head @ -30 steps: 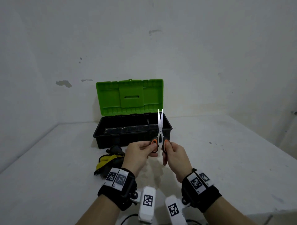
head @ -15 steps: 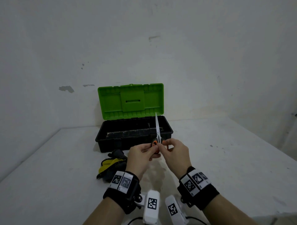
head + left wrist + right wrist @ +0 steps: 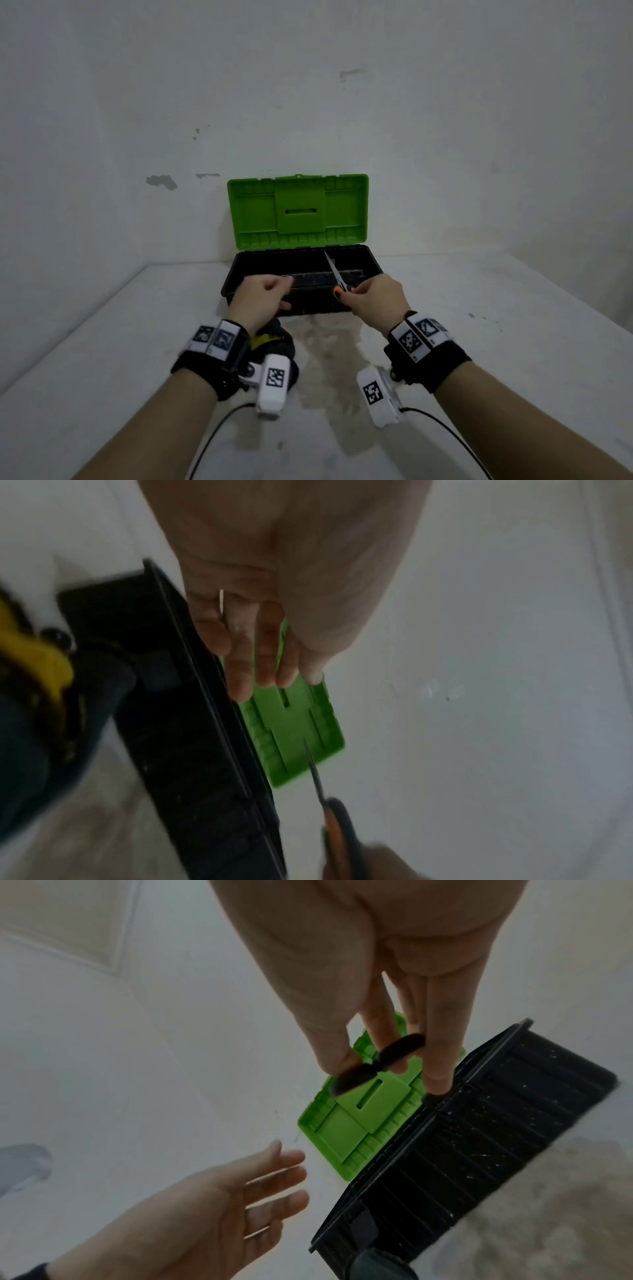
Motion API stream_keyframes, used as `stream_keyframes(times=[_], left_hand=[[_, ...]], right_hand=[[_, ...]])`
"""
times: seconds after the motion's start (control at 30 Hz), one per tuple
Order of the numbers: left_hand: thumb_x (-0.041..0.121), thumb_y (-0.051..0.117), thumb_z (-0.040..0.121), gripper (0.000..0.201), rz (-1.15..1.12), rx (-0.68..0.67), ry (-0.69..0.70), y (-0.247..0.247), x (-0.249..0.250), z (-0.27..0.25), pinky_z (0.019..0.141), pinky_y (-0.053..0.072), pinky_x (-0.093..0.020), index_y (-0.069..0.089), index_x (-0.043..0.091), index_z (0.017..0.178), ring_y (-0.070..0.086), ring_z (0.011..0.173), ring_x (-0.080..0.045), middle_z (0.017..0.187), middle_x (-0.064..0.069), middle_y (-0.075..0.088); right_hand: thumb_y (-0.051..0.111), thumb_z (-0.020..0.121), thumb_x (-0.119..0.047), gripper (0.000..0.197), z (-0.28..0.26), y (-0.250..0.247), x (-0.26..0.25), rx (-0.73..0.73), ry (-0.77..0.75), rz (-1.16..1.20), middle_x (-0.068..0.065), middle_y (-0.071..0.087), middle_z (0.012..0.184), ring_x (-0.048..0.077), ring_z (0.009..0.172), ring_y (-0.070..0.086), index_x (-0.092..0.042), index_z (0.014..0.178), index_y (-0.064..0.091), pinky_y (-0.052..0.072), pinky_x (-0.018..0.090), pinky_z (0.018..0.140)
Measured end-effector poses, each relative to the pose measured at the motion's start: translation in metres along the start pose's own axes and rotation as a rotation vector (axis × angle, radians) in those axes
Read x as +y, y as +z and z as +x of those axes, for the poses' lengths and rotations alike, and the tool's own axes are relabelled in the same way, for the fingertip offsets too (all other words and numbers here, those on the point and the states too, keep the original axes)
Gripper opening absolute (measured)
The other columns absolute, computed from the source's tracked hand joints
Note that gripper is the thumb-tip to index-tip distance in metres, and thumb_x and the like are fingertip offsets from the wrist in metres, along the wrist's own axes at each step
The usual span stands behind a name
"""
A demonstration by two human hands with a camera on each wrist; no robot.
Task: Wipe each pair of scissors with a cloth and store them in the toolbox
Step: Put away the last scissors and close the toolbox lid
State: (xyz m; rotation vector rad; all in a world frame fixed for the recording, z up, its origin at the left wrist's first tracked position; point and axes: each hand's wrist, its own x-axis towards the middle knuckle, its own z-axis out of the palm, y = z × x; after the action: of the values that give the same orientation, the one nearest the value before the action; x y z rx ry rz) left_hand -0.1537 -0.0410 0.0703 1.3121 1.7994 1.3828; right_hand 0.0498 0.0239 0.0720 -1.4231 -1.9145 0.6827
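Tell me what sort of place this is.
Probably a bare workroom or recording corner, not a kitchen: a white table set into plain scuffed walls, holding only an open toolbox with a green lid.

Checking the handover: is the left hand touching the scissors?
Apart. The right wrist view shows the left hand open, a clear gap below the scissors pinched by the right hand.

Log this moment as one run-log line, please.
stage: storing scissors | right hand: holds scissors by handles, blades closed, over open toolbox | left hand: holds nothing | cloth: on table
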Motion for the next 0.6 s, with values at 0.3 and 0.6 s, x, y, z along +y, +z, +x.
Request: stream_keyframes(times=[0.3,0.6], left_hand=[[0.018,0.054,0.100,0.032,0.317,0.157,-0.102,-0.078,-0.062,0.075,0.104,0.044,-0.035,0.067,0.005,0.127,0.059,0.121,-0.033,0.129,-0.015,0.066],[0.008,0.065,0.094,0.039,-0.066,0.105,-0.202,-0.085,-0.125,0.121,0.105,0.049,-0.048,0.061,0.000,0.132,0.067,0.108,-0.027,0.116,-0.013,0.071]], right_hand=[[0.072,0.081,-0.053,0.047,0.071,0.054,-0.064,-0.150,0.056,-0.144,0.001,0.045,0.052,0.016,0.048,0.044,-0.012,0.066,0.056,0.037,0.022,0.045],[0.071,0.083,-0.051,0.048,0.136,0.139,-0.103,-0.308,0.078,-0.347,0.000,0.048,0.058,0.013,0.047,0.044,-0.011,0.066,0.049,0.038,0.023,0.043]])
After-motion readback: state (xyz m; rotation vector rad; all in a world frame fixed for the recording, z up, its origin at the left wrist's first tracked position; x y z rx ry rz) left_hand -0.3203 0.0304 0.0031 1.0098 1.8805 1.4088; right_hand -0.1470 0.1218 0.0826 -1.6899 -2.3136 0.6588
